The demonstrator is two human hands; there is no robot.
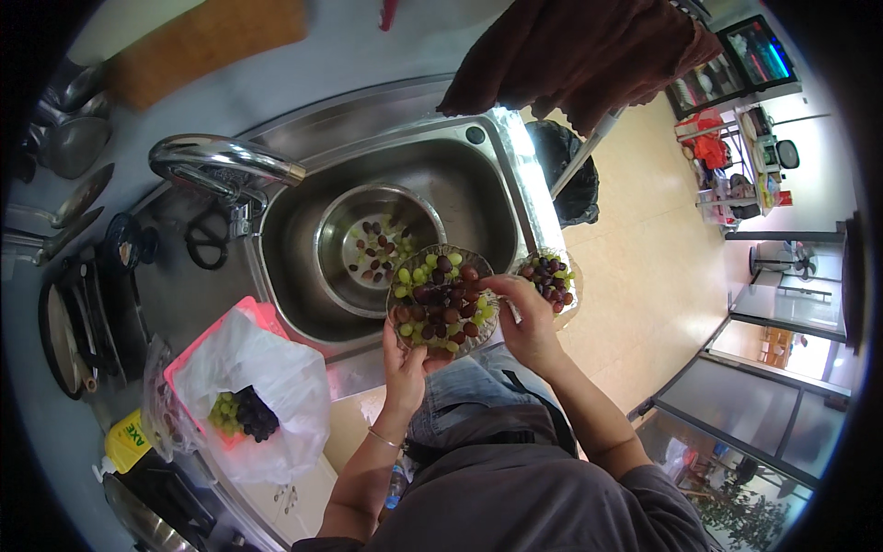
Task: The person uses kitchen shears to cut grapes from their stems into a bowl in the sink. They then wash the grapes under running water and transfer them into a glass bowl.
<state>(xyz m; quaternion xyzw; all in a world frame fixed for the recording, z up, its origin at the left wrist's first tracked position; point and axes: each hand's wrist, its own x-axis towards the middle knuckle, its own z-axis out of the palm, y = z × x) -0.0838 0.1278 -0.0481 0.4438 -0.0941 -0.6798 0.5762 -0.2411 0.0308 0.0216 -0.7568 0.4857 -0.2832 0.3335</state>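
A clear glass bowl (pixel 441 298) heaped with green and dark red grapes is held up over the sink's near edge. Under its left side is my left hand (pixel 412 369), gripping it. The fingertips of my right hand (pixel 526 317) touch the grapes at the bowl's right rim; whether they pinch one cannot be told. Inside the steel sink (pixel 476 186) sits a round metal basin (pixel 324 234) with loose grapes in the bottom. A second glass bowl of mixed grapes (pixel 548 276) rests at the sink's right end, just beyond my right hand.
A chrome faucet (pixel 227 155) arches over the sink. Left of it, a pink basket (pixel 255 310) lined with a white plastic bag (pixel 290 386) holds green and black grapes. A brown cloth (pixel 552 55) hangs at the upper right, above a black rubbish bag (pixel 576 193). Ladles and knives line the left side.
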